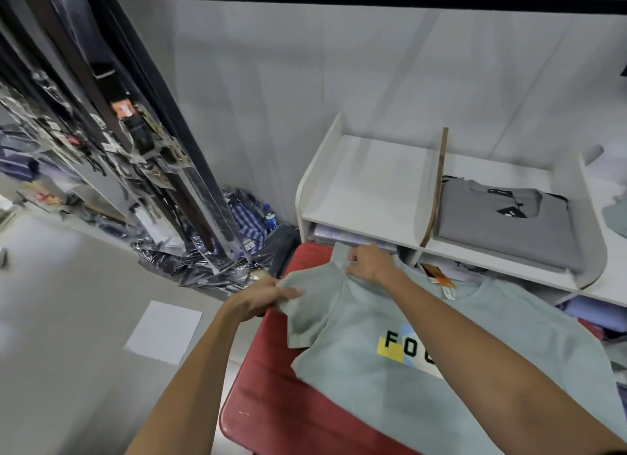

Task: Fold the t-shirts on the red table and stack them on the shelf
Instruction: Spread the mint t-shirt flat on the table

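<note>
A pale green t-shirt is spread print-up on the red table, lower centre of the frame. Its sleeve edge is pinched by the left hand, and its shoulder seam is gripped by the curled fingers of the right hand. A folded grey shirt is seen on the shelf, upper right.

One red table, one white shelf, two t-shirts, light green and grey folded, two hands
</note>
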